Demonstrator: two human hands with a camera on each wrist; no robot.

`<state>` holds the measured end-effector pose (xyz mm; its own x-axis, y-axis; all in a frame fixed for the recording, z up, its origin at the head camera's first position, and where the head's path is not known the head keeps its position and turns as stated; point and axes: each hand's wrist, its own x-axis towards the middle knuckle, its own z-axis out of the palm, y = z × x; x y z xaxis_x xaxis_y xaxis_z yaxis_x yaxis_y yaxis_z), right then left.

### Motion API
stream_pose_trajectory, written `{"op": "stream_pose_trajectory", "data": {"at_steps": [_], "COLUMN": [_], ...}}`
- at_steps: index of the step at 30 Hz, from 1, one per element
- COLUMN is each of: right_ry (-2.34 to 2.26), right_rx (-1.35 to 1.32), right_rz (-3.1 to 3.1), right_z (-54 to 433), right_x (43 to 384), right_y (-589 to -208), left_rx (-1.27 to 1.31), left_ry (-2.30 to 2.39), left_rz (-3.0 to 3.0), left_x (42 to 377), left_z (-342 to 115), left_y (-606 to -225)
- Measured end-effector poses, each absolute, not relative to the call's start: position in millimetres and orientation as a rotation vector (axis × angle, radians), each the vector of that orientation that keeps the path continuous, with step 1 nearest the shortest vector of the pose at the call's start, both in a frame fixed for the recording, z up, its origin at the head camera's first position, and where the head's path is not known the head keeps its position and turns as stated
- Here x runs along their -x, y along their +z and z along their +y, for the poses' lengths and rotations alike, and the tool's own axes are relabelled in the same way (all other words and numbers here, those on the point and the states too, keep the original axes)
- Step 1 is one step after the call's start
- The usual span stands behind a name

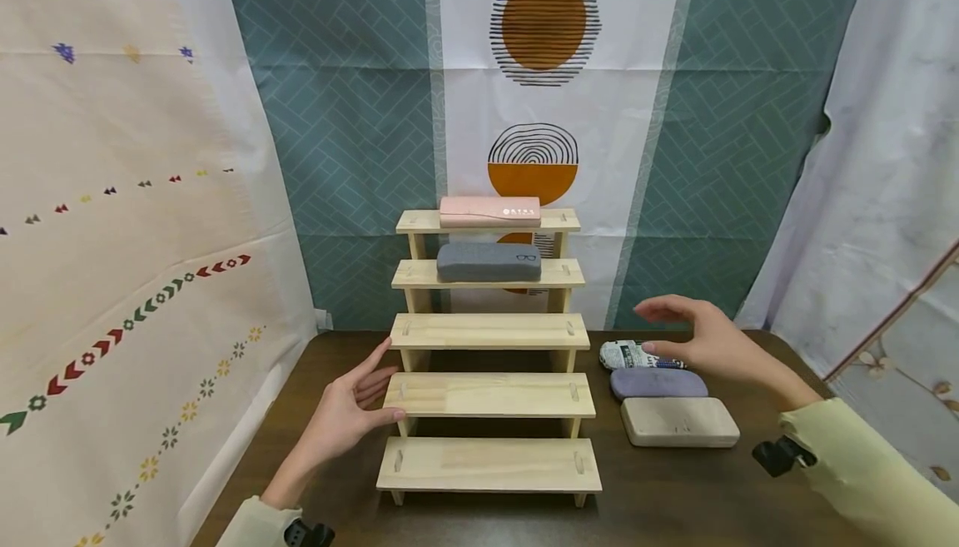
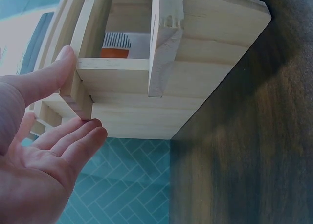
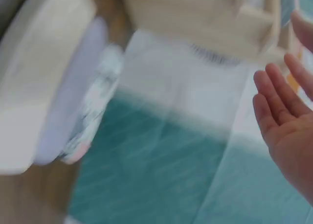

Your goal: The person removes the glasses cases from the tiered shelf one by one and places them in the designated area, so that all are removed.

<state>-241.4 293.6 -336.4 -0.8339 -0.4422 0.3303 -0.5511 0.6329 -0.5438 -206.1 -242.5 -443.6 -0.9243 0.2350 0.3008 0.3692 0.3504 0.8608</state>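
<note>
A five-step wooden display stand stands upright on the table. My left hand holds the left end of its second step from the bottom; in the left wrist view the thumb and fingers lie on two sides of the board's end. A pink glasses case rests on the top step, and a grey glasses case on the step below. My right hand is in the air, fingers apart and holding nothing, near the patterned pouch-like case, the purple glasses case and the beige glasses case.
The dark wooden table carries the stand, with the three cases lying in a row to its right. A green and white curtain hangs close behind, and pale cloths hang on both sides.
</note>
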Motion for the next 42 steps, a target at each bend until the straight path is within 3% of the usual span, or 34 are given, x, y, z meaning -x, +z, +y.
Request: {"op": "stream_pose_trajectory", "data": {"at_steps": [18, 30, 42], "right_ry": [1.03, 1.12, 1.196], "right_rx": [-0.917, -0.914, -0.92], "right_rz": [-2.648, -2.703, -2.7], "right_z": [177, 149, 149], "right_x": [319, 347, 346], "right_y": [-288, -292, -294], "left_rx": [0.552, 0.546, 0.53], "left_ry": [-1.629, -1.623, -1.635], "left_rz": [-2.473, -2.481, -2.487], "left_x": [207, 207, 207], "left_z": [-244, -242, -242], "left_y": [-440, -441, -443]}}
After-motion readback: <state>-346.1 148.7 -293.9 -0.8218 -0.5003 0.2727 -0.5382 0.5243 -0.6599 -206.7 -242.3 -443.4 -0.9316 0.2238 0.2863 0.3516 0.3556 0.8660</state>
